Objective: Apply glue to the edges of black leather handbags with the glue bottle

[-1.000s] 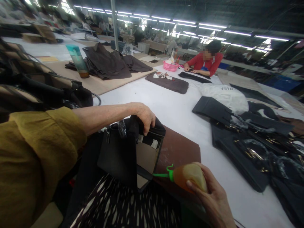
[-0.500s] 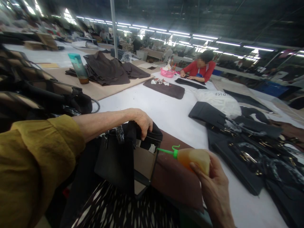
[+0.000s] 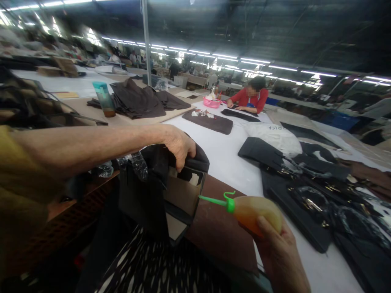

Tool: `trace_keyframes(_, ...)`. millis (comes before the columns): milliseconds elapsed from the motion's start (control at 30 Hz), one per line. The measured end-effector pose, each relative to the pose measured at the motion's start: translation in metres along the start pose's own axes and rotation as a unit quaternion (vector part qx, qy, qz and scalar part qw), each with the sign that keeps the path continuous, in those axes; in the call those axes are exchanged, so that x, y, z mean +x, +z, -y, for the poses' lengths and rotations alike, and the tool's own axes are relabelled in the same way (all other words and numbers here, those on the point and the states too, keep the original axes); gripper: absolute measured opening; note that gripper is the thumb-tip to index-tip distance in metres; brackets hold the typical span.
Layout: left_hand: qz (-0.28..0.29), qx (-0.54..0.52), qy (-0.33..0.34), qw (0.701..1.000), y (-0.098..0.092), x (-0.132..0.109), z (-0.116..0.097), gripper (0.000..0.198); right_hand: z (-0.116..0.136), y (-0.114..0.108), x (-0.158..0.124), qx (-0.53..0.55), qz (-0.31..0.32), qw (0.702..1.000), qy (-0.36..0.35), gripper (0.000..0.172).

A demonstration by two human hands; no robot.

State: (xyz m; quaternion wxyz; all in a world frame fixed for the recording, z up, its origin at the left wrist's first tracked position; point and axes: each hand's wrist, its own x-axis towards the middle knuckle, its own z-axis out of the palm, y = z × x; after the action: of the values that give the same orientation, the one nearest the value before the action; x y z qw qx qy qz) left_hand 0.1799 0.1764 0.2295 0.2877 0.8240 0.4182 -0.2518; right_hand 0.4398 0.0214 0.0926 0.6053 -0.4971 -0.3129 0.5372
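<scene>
My left hand (image 3: 179,143) is closed over the top edge of an open black handbag (image 3: 152,191) that stands upright at the table's near edge, its tan inside showing. My right hand (image 3: 275,248) grips an orange squeeze bottle (image 3: 256,208) with a green nozzle. The nozzle points left, its tip just short of the bag's open side. A brown mat (image 3: 222,228) lies under the bag and bottle.
Several black bag parts with wrapped metal fittings (image 3: 317,191) are piled at the right beside a white sack (image 3: 275,136). Dark fabric (image 3: 137,101) and a teal bottle (image 3: 104,98) lie on the board at the back left. A person in red (image 3: 249,97) works at the far end.
My right hand has lifted the squeeze bottle and turned its nozzle toward the bag's opening. My left hand keeps its hold on the bag's top. The view has tilted up slightly.
</scene>
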Motion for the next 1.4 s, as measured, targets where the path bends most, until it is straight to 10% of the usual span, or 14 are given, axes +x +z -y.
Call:
trace_keyframes(267, -0.221, 0.161, -0.081, 0.958, -0.001, -0.027, -0.033, 0.032, -0.005, 0.004, 0.016, -0.001, -0.012, 1.0, -0.01, 0.054)
trace_keyframes(533, -0.21, 0.128, -0.082, 0.966, 0.055, 0.0, -0.029, 0.027, -0.04, -0.008, 0.034, -0.111, 0.016, 0.994, -0.011, 0.053)
trace_keyframes(1400, -0.25, 0.005, -0.046, 0.967, 0.092, -0.005, -0.004, 0.025, -0.064, 0.004, 0.073, -0.273, -0.002, 0.962, -0.015, 0.045)
